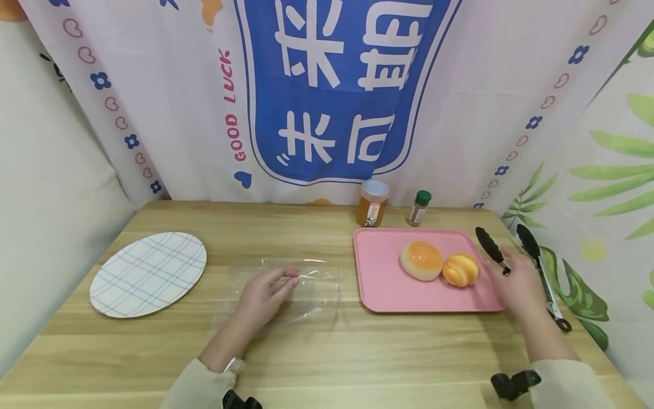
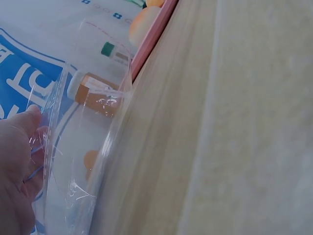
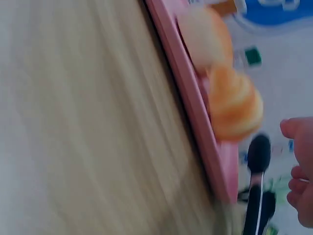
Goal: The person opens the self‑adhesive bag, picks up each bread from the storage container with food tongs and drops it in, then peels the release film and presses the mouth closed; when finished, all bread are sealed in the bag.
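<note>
My left hand pinches a clear plastic bag between thumb and fingers. In the left wrist view the transparent bag stands up from the table beside that hand. At the right, my right hand hovers over metal tongs with black tips, partly covering them. The right wrist view shows its thumb and fingers apart from the tongs. Beside this hand lies a pink tray bearing a round bun and a smaller swirled bread roll, side by side.
A white oval plate with blue checked lines sits on the left of the wooden table. Behind the tray stand an amber jar with a pale lid and a small green-capped bottle. A printed cloth hangs along the back.
</note>
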### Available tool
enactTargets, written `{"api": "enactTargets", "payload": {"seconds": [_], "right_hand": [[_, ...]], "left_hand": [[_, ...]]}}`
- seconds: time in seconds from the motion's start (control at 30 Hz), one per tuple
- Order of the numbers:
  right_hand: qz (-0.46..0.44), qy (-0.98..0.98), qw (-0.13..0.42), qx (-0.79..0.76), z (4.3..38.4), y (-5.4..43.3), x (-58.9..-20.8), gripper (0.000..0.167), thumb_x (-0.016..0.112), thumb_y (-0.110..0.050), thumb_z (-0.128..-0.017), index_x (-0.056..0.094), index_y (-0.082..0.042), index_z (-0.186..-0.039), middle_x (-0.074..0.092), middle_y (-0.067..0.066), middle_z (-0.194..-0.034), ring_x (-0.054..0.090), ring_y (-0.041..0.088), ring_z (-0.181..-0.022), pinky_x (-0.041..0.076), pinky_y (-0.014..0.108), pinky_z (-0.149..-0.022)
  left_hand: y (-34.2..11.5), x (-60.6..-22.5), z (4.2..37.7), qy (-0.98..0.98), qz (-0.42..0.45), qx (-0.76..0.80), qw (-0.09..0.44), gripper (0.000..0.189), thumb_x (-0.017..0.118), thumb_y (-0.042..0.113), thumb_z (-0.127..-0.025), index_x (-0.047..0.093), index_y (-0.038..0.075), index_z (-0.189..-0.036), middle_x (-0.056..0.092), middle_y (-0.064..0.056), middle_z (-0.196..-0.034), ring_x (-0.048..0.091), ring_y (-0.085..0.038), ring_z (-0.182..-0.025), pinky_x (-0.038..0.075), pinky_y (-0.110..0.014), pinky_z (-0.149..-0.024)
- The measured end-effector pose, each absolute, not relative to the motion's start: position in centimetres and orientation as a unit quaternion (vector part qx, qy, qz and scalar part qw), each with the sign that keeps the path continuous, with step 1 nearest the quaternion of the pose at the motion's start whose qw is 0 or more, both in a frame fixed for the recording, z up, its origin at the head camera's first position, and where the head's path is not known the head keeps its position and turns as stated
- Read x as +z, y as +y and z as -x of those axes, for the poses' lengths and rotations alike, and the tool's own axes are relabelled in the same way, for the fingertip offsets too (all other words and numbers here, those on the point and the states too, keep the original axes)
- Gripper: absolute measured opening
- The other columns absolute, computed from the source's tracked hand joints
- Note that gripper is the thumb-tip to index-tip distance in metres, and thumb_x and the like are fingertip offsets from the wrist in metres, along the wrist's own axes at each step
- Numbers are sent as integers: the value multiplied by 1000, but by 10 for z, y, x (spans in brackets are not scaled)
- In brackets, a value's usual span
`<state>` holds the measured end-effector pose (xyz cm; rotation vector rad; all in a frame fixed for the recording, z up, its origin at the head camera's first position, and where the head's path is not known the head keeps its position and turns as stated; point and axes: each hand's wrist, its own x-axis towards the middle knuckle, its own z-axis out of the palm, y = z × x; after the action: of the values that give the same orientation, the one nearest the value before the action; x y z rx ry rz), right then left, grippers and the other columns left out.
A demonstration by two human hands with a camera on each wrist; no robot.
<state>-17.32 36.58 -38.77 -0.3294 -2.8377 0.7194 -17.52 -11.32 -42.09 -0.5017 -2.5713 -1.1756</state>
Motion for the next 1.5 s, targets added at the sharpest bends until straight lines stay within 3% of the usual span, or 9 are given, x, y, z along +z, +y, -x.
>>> {"api": "enactTargets", "payload": {"seconds": [0.23, 0.37, 0.47, 0.67, 0.97, 1.2, 1.3, 1.5], "right_hand": [[208, -950, 37, 229, 182, 424, -402, 100, 45, -57, -96, 5, 19, -147, 9, 50, -145, 12, 63, -136, 21, 74, -109], [247, -935, -16, 253, 185, 438, -409, 116, 49, -66, -90, -12, 16, -147, -8, 49, -148, 2, 63, -139, 18, 74, -111], [272, -923, -48, 267, 186, 444, -416, 122, 49, -70, -88, -16, 15, -146, -8, 48, -148, 4, 63, -138, 21, 73, -111], [289, -920, -44, 260, 186, 449, -423, 122, 49, -72, -86, -7, 17, -147, 6, 50, -146, 14, 64, -135, 25, 71, -110], [274, -917, 10, 290, 178, 438, -417, 115, 57, -68, -86, 9, 17, -148, 22, 47, -144, 27, 62, -132, 30, 70, -107], [198, -933, 58, 295, 150, 431, -409, 91, 62, -57, -89, 31, 10, -141, 42, 40, -127, 43, 53, -110, 41, 63, -83], [157, -946, 60, 278, 137, 425, -407, 89, 63, -53, -90, 30, 8, -145, 46, 37, -121, 46, 49, -102, 43, 58, -78], [106, -965, 26, 238, 119, 417, -406, 99, 64, -51, -90, 15, 10, -151, 39, 46, -130, 42, 62, -115, 40, 72, -88]], "left_hand": [[-114, -420, 177, -889, 171, -407, 122, 17, 67, 20, -93, 71, 9, -105, 73, -7, -116, 66, -30, -114, 52, -48, -102], [-114, -420, 176, -890, 167, -408, 118, 15, 67, 20, -93, 71, 10, -104, 72, -7, -117, 66, -30, -115, 51, -48, -103], [-114, -420, 175, -889, 168, -409, 119, 15, 67, 20, -93, 71, 10, -103, 72, -7, -117, 66, -30, -115, 51, -48, -103], [-112, -422, 176, -884, 177, -414, 126, 16, 68, 18, -92, 71, 8, -104, 73, -7, -115, 67, -29, -113, 52, -47, -102], [-114, -423, 175, -888, 171, -409, 121, 15, 67, 21, -93, 71, 11, -104, 73, -6, -116, 67, -28, -114, 51, -47, -103], [-113, -423, 175, -888, 166, -413, 114, 16, 67, 20, -92, 71, 10, -105, 72, -6, -117, 66, -29, -115, 50, -48, -104], [-114, -423, 175, -891, 163, -410, 109, 17, 68, 21, -92, 71, 9, -105, 72, -7, -118, 66, -30, -115, 50, -49, -104], [-113, -424, 176, -893, 164, -405, 106, 17, 67, 21, -92, 71, 11, -105, 72, -5, -119, 66, -29, -115, 50, -49, -104]]}}
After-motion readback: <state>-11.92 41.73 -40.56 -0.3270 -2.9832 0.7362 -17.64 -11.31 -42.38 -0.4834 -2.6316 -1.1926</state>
